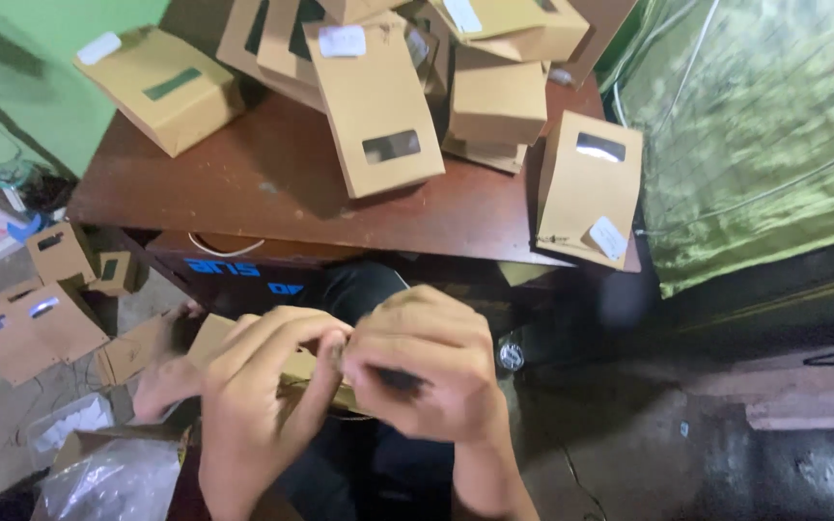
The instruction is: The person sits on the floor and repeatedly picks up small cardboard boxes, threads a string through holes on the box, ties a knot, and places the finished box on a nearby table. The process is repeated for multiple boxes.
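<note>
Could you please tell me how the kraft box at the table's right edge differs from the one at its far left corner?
The right-edge box stands against the table edge with a clear window showing; the left-corner box lies tilted on the tabletop, its window looking green. The right one's white sticker sits at the lower end, the left one's at its upper corner. Both are brown kraft cartons.

Tan kraft boxes with dark window slots and white stickers lie on a reddish-brown counter; the wall is green, and the sheet mottled green.
</note>
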